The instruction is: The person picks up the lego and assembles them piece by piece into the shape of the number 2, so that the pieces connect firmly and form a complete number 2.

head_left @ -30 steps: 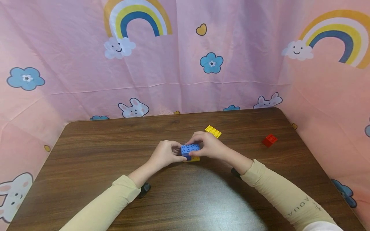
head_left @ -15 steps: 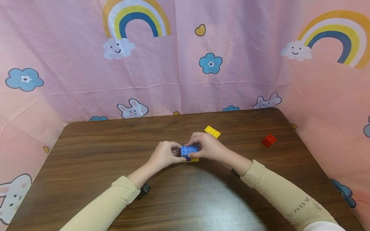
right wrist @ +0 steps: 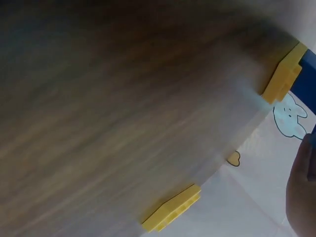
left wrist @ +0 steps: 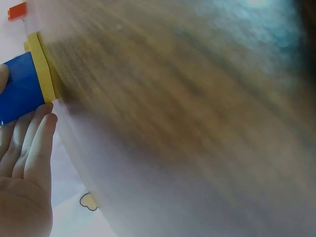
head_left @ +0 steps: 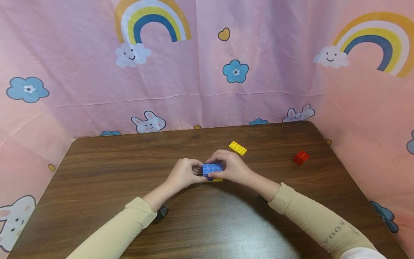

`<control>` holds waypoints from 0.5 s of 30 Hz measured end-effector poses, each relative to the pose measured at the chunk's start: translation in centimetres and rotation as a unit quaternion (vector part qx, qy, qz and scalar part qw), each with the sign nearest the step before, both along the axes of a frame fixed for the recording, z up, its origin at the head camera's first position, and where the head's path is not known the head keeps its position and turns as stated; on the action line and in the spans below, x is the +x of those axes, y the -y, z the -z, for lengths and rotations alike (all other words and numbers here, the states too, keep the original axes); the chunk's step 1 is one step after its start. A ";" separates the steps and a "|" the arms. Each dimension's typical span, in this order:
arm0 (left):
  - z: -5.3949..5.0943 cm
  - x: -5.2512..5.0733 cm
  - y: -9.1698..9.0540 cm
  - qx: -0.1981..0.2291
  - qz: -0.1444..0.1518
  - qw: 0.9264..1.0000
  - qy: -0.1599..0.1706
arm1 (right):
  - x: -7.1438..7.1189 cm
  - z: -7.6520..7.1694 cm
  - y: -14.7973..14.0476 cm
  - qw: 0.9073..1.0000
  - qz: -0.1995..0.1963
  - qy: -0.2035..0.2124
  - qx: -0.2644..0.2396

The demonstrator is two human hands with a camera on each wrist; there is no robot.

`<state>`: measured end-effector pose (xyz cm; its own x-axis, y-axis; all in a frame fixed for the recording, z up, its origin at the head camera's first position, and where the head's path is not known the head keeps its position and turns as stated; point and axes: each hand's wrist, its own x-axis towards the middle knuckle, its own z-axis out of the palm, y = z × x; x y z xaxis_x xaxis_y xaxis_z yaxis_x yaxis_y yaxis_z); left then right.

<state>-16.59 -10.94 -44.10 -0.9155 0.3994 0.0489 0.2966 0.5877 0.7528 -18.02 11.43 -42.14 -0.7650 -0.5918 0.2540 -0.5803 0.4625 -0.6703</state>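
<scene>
Blue brick pinched by fingers of left hand and right hand, above yellow base on counter. Assembly judged partly done; red brick and yellow plate left unattached.

Pink cloth — rainbow-printed — backs the brown table.

- Hands: two, left and right.
- Blue bricks: two, stacked; eight studs on the upper, the lower mostly hidden.
- Yellow plates: two. One base plate under the blue; one loose plate toward the far edge of the table, eight studs.
- Red brick: one, near the table's right edge, four studs.
- Sleeves: two.
- Curtain prints, head view: two rainbows, three rabbits, four hearts.
</scene>
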 end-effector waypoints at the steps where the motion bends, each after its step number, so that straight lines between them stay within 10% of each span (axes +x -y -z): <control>1: 0.0 0.0 0.0 0.000 0.002 1.000 -0.002 | 0.0 0.1 0.1 1.000 -0.001 -0.002 -0.005; 15: -0.1 0.1 0.0 0.002 0.005 1.000 -0.005 | -0.2 -0.4 0.8 1.000 -0.013 -0.006 0.013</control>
<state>-16.51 -10.90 -44.04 -0.9111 0.4080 0.0591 0.3092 0.5814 0.7525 -18.24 10.58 -41.69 -0.7461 -0.6182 0.2473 -0.6005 0.4644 -0.6510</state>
